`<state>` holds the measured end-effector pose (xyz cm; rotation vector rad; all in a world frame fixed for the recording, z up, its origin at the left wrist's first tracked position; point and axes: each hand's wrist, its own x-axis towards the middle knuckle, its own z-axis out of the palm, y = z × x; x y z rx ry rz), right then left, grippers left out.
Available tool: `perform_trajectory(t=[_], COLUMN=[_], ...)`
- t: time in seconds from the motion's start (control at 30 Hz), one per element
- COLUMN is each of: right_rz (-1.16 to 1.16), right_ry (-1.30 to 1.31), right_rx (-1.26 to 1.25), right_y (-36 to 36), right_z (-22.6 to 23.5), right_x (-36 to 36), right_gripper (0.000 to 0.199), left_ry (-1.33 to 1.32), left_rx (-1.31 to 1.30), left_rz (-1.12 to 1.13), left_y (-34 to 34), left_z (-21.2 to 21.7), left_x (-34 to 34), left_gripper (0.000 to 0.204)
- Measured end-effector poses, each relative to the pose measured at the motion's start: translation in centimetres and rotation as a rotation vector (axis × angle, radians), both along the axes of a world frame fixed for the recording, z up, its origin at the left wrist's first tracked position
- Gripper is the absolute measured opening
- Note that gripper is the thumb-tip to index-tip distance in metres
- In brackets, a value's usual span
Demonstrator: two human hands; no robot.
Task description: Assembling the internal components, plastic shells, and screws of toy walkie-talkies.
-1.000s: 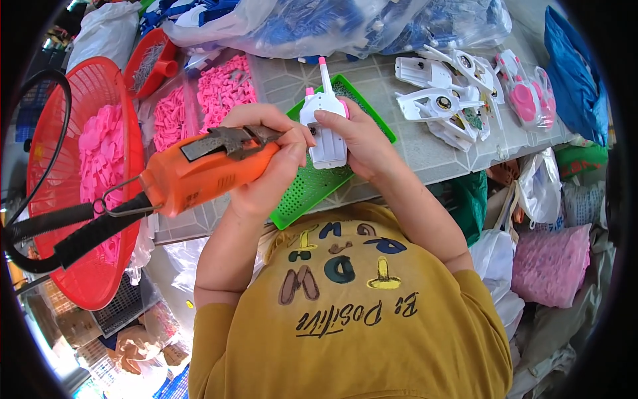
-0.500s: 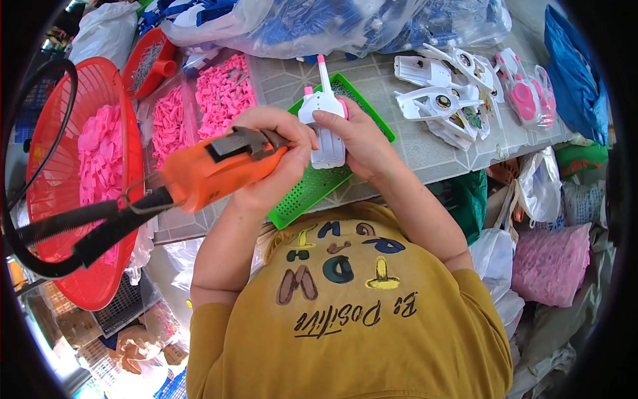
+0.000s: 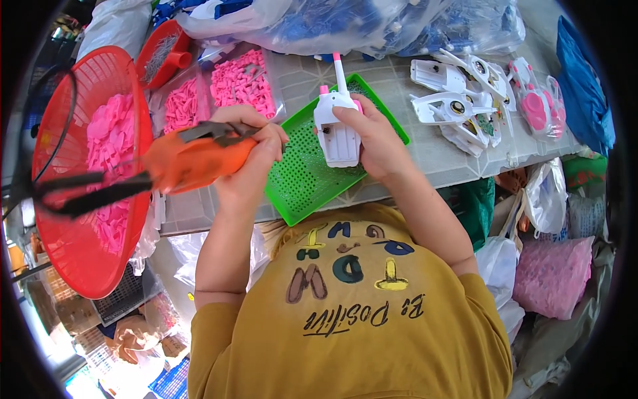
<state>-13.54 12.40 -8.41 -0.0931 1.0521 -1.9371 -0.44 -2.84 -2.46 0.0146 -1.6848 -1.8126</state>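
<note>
My left hand (image 3: 251, 149) is wrapped round an orange electric screwdriver (image 3: 189, 159) with a black lever along its top; its tip is hidden by my fingers. A black cable and a dark coil, smeared by motion, trail from its left end. My right hand (image 3: 382, 143) grips a white toy walkie-talkie (image 3: 341, 150) with a pink-tipped antenna, its thumb pressed on the casing. An open recess shows in the casing's lower half. Both are above a green perforated tray (image 3: 292, 189) that holds small metal screws. A gap separates my left hand from the walkie-talkie.
At the left stands a red basket (image 3: 63, 256) with pink pieces. Small pink parts (image 3: 242, 83) fill bins beside a red scoop of screws (image 3: 159, 60). Open white casings (image 3: 458, 106) and a pink-and-white toy (image 3: 535, 106) lie right. Plastic-wrapped blue goods (image 3: 359, 26) line the back.
My left hand has drawn the screwdriver left, away from the walkie-talkie, opening a gap. My right hand still holds the toy. The whole view has shifted slightly.
</note>
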Motion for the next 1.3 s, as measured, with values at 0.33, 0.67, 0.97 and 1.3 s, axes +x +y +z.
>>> perform_trajectory(t=[0.33, 0.67, 0.97, 1.3], right_rz=[0.005, 0.050, 0.045, 0.083], right_ry=[0.006, -0.019, -0.033, -0.067], right_rx=[0.008, -0.032, -0.021, -0.077], right_y=[0.0, 0.0, 0.0, 0.3], right_z=[0.4, 0.1, 0.0, -0.1], right_x=[0.2, -0.1, -0.3, -0.4], right_gripper=[0.055, 0.049, 0.047, 0.040], left_ry=[-0.037, -0.060, 0.001, 0.179], left_rx=[0.035, 0.005, -0.049, 0.123], left_rz=[0.076, 0.049, 0.122, -0.197], left_y=[-1.0, -1.5, 0.0, 4.1], left_z=[-2.3, -3.1, -0.8, 2.3], left_x=[0.9, 0.9, 1.1, -2.0], left_gripper=[0.030, 0.031, 0.034, 0.026])
